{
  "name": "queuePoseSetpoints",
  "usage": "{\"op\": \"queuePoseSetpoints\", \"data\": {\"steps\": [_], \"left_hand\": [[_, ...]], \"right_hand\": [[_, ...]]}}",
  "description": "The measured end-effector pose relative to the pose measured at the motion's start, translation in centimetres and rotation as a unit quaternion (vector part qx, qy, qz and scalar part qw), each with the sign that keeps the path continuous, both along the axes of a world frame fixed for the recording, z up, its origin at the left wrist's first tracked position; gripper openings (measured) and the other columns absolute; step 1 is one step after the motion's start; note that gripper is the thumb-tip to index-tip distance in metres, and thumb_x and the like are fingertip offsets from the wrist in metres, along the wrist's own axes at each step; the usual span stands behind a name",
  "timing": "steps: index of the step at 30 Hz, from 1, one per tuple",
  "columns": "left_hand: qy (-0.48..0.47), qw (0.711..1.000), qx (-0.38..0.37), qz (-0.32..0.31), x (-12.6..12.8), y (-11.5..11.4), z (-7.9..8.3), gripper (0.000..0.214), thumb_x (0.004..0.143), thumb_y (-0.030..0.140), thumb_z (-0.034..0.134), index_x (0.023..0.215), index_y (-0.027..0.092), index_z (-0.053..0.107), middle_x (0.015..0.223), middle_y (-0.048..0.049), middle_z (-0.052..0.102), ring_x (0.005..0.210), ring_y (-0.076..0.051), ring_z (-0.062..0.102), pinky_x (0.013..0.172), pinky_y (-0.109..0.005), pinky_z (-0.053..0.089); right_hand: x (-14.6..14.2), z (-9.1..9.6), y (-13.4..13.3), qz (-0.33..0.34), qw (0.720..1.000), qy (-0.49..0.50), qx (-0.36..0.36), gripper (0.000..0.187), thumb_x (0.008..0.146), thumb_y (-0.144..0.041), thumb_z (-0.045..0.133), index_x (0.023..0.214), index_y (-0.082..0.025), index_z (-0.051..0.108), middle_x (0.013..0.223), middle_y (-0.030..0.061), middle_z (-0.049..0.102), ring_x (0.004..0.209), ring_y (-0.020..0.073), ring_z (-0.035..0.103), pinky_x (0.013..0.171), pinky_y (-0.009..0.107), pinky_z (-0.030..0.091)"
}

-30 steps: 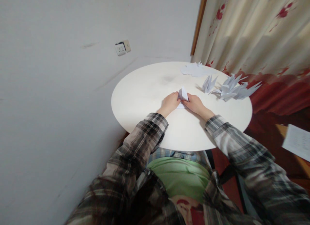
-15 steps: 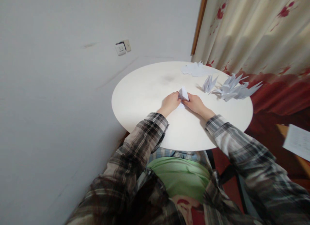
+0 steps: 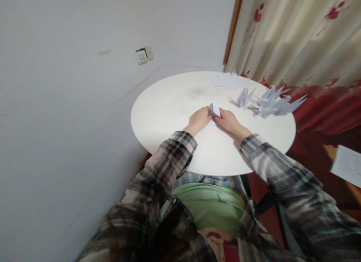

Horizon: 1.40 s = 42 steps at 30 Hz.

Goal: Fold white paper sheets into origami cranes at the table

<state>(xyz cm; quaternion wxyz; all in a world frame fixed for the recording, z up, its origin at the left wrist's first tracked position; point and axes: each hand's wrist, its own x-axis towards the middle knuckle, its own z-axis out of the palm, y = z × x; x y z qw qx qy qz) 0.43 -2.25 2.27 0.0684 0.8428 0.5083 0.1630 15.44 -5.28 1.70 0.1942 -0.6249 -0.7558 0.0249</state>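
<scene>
A small piece of folded white paper (image 3: 215,109) is held between my two hands over the middle of the round white table (image 3: 163,104). One flap of it stands up above my fingers, and a flat lower edge shows beneath them. My left hand (image 3: 199,118) is closed on the paper's left side, its fingertips partly hidden. On the right side my right hand (image 3: 229,121) pinches it, thumb towards me. To the right stands a single folded paper crane (image 3: 244,98), and past it a cluster of several paper cranes (image 3: 269,103).
Flat white paper sheets (image 3: 227,81) lie at the table's far edge. A wall with a socket (image 3: 141,56) borders the left side. A patterned curtain (image 3: 282,40) hangs at the back right. Lower right, a printed sheet (image 3: 348,165) rests on a wooden surface.
</scene>
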Motion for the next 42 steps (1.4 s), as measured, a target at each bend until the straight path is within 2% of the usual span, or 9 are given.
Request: {"op": "queuePoseSetpoints", "data": {"steps": [34, 42], "left_hand": [[0.004, 1.0, 0.021, -0.012, 0.02, 0.08, -0.16, 0.024, 0.087, 0.024, 0.043, 0.106, 0.016, 0.054, 0.108, -0.0095, 0.065, 0.101, -0.021, 0.062, 0.083, -0.031, 0.048], [0.027, 0.999, 0.036, -0.014, -0.04, -0.18, -0.06, 0.024, 0.088, 0.022, 0.041, 0.107, 0.016, 0.053, 0.107, -0.0092, 0.066, 0.099, -0.022, 0.063, 0.08, -0.032, 0.049]], "right_hand": [[-0.18, 0.18, -0.23, -0.012, 1.0, -0.016, -0.004, 0.029, 0.084, -0.032, 0.045, 0.106, -0.015, 0.055, 0.101, 0.0138, 0.069, 0.087, 0.0269, 0.062, 0.07, 0.031, 0.04], [-0.43, 0.4, -0.28, -0.036, 0.999, -0.026, -0.015, 0.032, 0.086, -0.032, 0.042, 0.109, -0.014, 0.053, 0.102, 0.0152, 0.068, 0.089, 0.0278, 0.062, 0.071, 0.032, 0.041]]}}
